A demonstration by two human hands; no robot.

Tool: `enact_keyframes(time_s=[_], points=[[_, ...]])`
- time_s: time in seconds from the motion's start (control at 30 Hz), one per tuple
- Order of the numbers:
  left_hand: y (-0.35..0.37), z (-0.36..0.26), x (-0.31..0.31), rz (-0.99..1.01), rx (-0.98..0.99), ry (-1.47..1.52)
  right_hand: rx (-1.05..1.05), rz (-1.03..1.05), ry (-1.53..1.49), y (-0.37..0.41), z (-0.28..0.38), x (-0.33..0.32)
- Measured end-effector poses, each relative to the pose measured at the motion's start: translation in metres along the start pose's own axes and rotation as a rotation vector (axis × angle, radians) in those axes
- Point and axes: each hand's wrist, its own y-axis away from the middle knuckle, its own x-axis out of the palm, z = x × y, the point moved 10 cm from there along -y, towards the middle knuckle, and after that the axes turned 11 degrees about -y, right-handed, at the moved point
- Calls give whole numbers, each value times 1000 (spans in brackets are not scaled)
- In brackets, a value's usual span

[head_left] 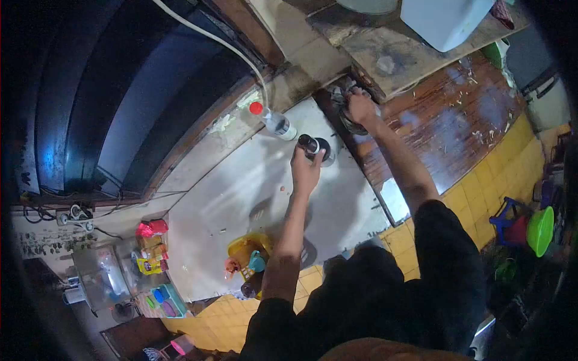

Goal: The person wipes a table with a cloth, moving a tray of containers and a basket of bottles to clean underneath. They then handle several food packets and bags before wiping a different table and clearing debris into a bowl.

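My left hand (306,172) is closed around a dark bottle (326,147) that stands on, or just above, the pale tabletop (241,198). Just left of it, a clear bottle with a red cap (279,124) rests near the back edge. At the far corner of the brown wooden surface, my right hand (362,109) has its fingers bent over a crumpled greyish cloth (339,96). Part of the cloth is hidden under that hand, and its exact kind is hard to make out.
A yellow basket (239,245) with small items sits beside my left forearm. White scraps are scattered over the brown wooden surface (433,120). A raised board (391,60) carries a white container (445,21). Red and yellow packets (153,246) lie at the far left.
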Motion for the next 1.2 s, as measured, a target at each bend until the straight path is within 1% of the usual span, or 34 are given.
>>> enact_keyframes(time_s=[0.03, 0.07, 0.1, 0.17, 0.23, 0.3, 0.33, 0.37, 0.43, 0.47, 0.5, 0.57, 0.6, 0.67, 0.7, 0.73, 0.77, 0.8, 0.83, 0.87, 0.9, 0.93, 0.97, 1.0, 1.03, 1.07, 1.1, 1.17, 1.2], points=[[2, 1, 0, 34, -10, -54, -9, 29, 52, -22, -8, 17], [2, 3, 2, 23, -8, 52, -21, 53, 100, -37, -10, 34], [-1, 2, 0, 15, 1, 40, -31, 43, 88, -37, -10, 47], [-4, -9, -4, 7, 43, 69, -3, 9, 191, -13, -20, 67], [-6, -11, -5, 8, -5, 18, 25, 33, 157, -10, -35, 72], [-21, -25, -2, 8, 21, 48, 32, 64, 203, 40, -30, 44], [-30, -30, 3, -19, 79, 95, 25, 38, 190, 65, -29, 33], [-41, -33, 10, -6, 68, 153, 15, 9, 179, 91, -28, 22], [-64, -46, 21, -39, 117, 84, 37, 13, 126, 136, -33, 9], [-77, -58, 28, -41, 184, 23, 77, 87, 130, 154, -38, 8], [-93, -41, 50, 49, 121, -35, 116, 160, 135, 171, -45, 8], [-121, -36, 72, -21, 112, -225, 82, 109, 198, 196, -69, 24], [-134, -22, 91, -37, 108, -210, 71, 107, 217, 206, -75, 26], [-146, -14, 106, -310, 330, 4, 59, -5, 48, 218, -79, 18], [-154, -32, 103, -320, 321, 11, 52, 1, 59, 219, -85, 19], [-166, -49, 103, -220, 157, -110, 33, -109, -83, 222, -91, 9], [-171, -48, 107, -116, -16, -228, 13, -210, -228, 229, -97, -2], [-174, -41, 111, -129, -43, -226, 56, -261, -279, 232, -102, -8], [-177, -33, 126, -34, -80, -322, 36, -234, -276, 234, -100, -10], [-181, -23, 135, 56, -119, -417, -7, -307, -276, 236, -95, -24], [-187, -42, 127, 44, 1, -216, -53, -381, -281, 237, -86, -36], [-201, -31, 143, -147, 203, -435, -109, -404, -305, 234, -77, -43], [-202, -21, 153, -97, 190, -475, -143, -388, -313, 226, -63, -48], [-177, -64, 110, 89, -49, -237, -148, -353, -309, 217, -51, -52], [-187, -28, 137, -149, 223, -294, -151, -320, -303, 209, -40, -55], [-167, -36, 109, -234, 221, -259, -111, -201, -314, 196, -33, -44], [-129, -55, 75, -313, 217, -224, -125, -184, -315, 187, -23, -39], [-60, -67, 19, -170, -7, 23, -232, -17, -189, 159, 9, -13], [-20, -56, -2, -231, 3, 77, -242, 48, -151, 148, 37, -10]])
